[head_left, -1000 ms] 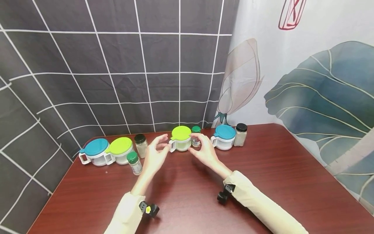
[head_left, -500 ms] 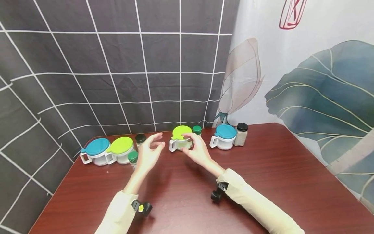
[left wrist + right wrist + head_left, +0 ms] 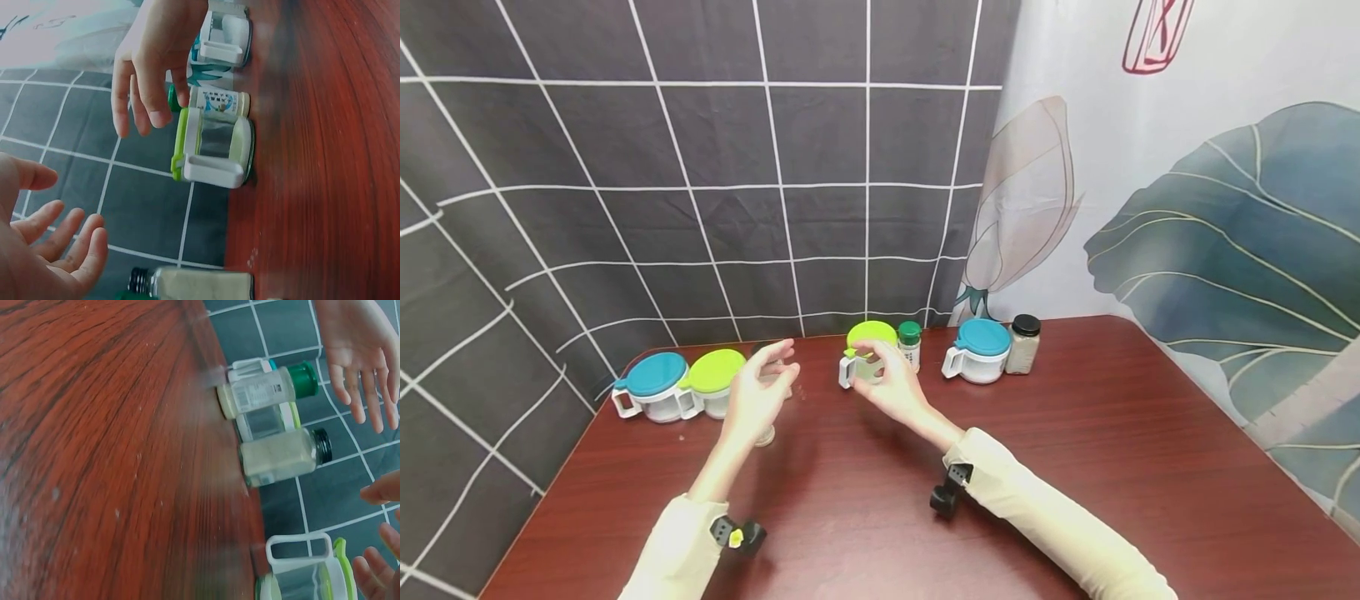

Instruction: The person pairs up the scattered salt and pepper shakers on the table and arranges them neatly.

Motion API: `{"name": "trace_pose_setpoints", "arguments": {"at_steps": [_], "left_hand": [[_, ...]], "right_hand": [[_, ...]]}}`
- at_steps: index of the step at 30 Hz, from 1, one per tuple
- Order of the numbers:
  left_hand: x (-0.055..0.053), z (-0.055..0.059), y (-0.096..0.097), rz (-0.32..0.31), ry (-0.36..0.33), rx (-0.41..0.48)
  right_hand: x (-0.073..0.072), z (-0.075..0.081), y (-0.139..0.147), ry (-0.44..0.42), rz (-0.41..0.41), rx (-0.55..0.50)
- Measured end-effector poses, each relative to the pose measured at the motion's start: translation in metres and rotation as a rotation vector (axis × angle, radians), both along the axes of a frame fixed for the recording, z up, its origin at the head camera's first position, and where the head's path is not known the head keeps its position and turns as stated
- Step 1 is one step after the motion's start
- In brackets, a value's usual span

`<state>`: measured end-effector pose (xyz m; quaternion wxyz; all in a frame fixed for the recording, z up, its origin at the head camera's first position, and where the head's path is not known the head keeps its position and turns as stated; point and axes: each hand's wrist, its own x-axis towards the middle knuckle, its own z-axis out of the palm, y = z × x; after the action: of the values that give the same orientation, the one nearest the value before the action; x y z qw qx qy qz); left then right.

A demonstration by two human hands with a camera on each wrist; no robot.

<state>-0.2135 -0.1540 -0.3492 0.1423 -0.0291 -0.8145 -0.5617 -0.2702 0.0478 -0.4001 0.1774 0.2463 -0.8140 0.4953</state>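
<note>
My left hand (image 3: 758,396) hovers over the table with fingers loosely bent and nothing between them. It overlaps a black-capped seasoning bottle (image 3: 278,456) and a green-capped shaker (image 3: 256,392), mostly hidden in the head view but plain in the right wrist view. My right hand (image 3: 893,387), thumb and fingers apart and holding nothing, is in front of a seasoning jar with a lime-green lid (image 3: 872,332) and white handle. In the left wrist view, the right hand's fingertips are near that lid. Another green-capped shaker (image 3: 910,343) stands just right of the jar.
At the left stand a blue-lidded jar (image 3: 657,387) and a lime-lidded jar (image 3: 715,379) side by side. To the right are another blue-lidded jar (image 3: 979,354) and a black-capped bottle (image 3: 1023,346). A grid-patterned curtain (image 3: 820,217) hangs behind the red-brown table (image 3: 865,500).
Both hands have shifted left. The left hand now covers the black-capped bottle and shaker; the right hand has moved off the right-hand green-capped shaker to in front of the lime-lidded jar.
</note>
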Motion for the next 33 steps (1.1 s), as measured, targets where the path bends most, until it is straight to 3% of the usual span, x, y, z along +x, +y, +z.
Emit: {"name": "trace_pose_setpoints", "arguments": {"at_steps": [8,16,33], "left_hand": [[0.005,0.000,-0.018,0.033,0.003,-0.001],[0.011,0.001,-0.030,0.042,-0.013,0.051],[0.013,-0.003,-0.046,0.071,-0.041,0.073]], "right_hand": [[0.001,-0.002,-0.013,0.032,0.024,0.042],[0.000,-0.001,-0.027,0.024,0.067,0.041],[-0.003,-0.002,-0.051,0.024,0.108,0.029]]}}
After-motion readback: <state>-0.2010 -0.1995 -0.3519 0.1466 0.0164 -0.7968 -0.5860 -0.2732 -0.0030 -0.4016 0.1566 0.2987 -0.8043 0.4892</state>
